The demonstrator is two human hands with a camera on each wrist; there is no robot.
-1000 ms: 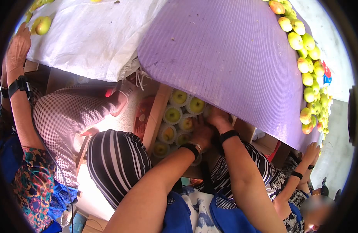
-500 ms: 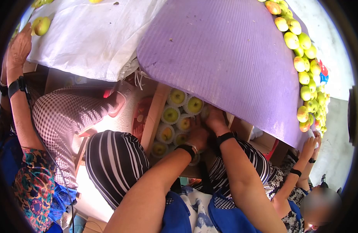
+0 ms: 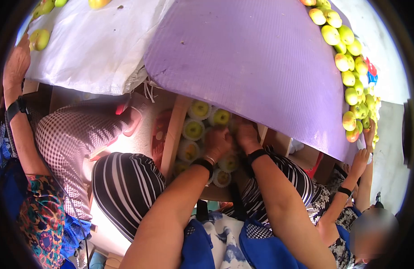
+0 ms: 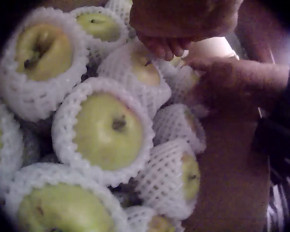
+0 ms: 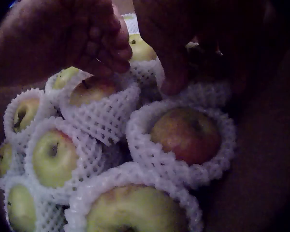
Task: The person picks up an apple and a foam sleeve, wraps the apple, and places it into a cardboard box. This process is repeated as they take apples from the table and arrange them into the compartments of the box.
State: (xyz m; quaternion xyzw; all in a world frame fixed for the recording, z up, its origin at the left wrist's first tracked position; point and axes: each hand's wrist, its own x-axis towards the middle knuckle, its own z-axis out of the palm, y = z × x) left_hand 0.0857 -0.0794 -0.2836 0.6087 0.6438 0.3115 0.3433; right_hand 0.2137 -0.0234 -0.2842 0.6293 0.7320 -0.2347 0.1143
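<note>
Apples in white foam nets fill a cardboard box point(image 3: 174, 134) below the table edge. My left hand point(image 3: 218, 142) is over them, palm down with fingers loosely curled; nothing shows in it in the left wrist view. Beside it, my right hand point(image 3: 246, 134) is low at the box's far right, partly in shadow. In the right wrist view its thumb point(image 5: 173, 72) bends down against a netted apple point(image 5: 203, 94), whose far side is hidden by the hand. A reddish netted apple point(image 5: 186, 135) sits just in front, and a green netted apple point(image 4: 108, 128) lies nearer the left wrist.
A purple ribbed mat point(image 3: 252, 58) overhangs the box's far side. Loose apples point(image 3: 350, 96) line its right edge. White cloth point(image 3: 90, 45) covers the surface at left. Another person's hand point(image 3: 17, 60) is at far left, and another person point(image 3: 350, 188) works at right.
My left hand has drawn up off the apples, its fingers now curled, uncovering netted apples nearer me. My right hand stays at the box's far right. The view has shifted slightly.
</note>
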